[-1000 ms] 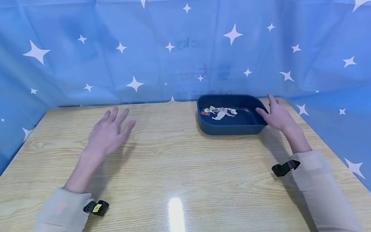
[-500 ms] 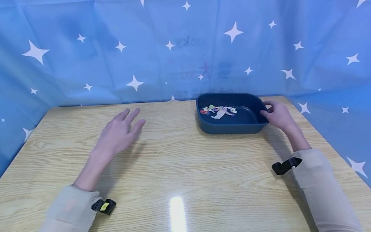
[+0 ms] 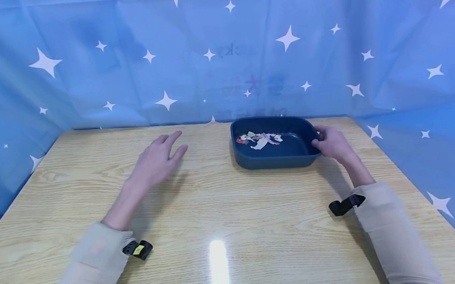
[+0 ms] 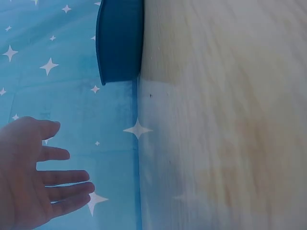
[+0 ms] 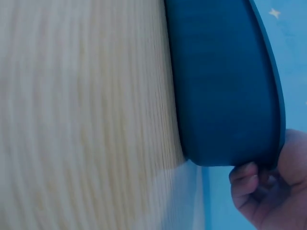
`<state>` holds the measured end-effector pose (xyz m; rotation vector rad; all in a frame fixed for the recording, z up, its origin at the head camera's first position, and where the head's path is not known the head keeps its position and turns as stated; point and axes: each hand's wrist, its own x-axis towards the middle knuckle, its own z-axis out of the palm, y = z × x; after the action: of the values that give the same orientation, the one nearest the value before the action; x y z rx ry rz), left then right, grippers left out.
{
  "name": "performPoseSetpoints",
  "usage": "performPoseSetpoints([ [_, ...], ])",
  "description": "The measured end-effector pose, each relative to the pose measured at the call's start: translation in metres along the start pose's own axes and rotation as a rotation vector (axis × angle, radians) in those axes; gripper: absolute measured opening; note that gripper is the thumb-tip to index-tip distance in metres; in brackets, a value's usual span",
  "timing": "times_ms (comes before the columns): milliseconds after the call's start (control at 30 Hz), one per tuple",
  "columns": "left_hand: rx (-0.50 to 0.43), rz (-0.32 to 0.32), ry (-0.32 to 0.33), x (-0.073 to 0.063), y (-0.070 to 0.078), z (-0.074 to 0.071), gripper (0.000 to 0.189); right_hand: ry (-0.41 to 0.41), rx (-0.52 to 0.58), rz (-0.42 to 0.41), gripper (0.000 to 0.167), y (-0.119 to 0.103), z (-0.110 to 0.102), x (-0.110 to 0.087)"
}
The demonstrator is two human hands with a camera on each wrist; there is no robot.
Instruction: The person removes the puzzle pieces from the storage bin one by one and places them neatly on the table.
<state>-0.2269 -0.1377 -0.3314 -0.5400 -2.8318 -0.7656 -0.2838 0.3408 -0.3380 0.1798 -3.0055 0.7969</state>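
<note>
A dark blue rectangular bin (image 3: 278, 162) with rounded corners stands at the back of the table, right of centre. Several small colourful cutouts (image 3: 259, 140), one of them white, lie at the left of its floor. My right hand (image 3: 334, 144) grips the bin's right end, thumb over the rim and fingers curled outside; the right wrist view shows this grip on the bin wall (image 5: 225, 91). Left of the bin, my left hand (image 3: 157, 161) hovers over the table with its fingers extended and nothing in them. In the left wrist view that hand (image 4: 43, 177) is spread, apart from the bin (image 4: 121, 43).
The light wood table (image 3: 238, 213) reaches back to a blue curtain (image 3: 187, 55) with white stars, which also hangs at both sides. A bright light reflection lies on the front of the tabletop. Each sleeved wrist carries a black camera (image 3: 346, 204).
My right hand has closed on the bin's right end, and the bin has shifted a little to the left. My left hand has moved right, towards the bin.
</note>
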Motion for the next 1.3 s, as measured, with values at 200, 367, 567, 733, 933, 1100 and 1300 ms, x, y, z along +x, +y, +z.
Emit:
performPoseSetpoints([
  [200, -0.052, 0.017, 0.015, 0.004, 0.011, 0.004, 0.053, 0.003, 0.067, 0.035, 0.056, -0.006, 0.006, -0.002],
  [367, -0.075, 0.050, 0.029, 0.009, 0.022, 0.008, 0.048, -0.006, 0.117, 0.042, 0.056, -0.012, 0.011, -0.005],
  [567, -0.102, 0.089, 0.027, 0.019, 0.036, 0.015, 0.044, -0.012, 0.116, 0.046, 0.057, -0.028, 0.019, -0.009],
  [733, -0.117, 0.110, 0.013, 0.026, 0.048, 0.021, 0.042, -0.020, 0.110, 0.050, 0.058, -0.041, 0.025, -0.010],
  [933, -0.122, 0.138, -0.005, 0.036, 0.059, 0.031, 0.040, -0.030, 0.092, 0.044, 0.058, -0.047, 0.027, -0.011],
  [1100, -0.122, 0.149, -0.026, 0.045, 0.069, 0.039, 0.039, -0.046, 0.098, 0.058, 0.058, -0.050, 0.028, -0.011],
  [1300, -0.114, 0.143, -0.111, 0.057, 0.077, 0.049, 0.040, -0.063, 0.110, 0.072, 0.059, -0.058, 0.030, -0.011],
])
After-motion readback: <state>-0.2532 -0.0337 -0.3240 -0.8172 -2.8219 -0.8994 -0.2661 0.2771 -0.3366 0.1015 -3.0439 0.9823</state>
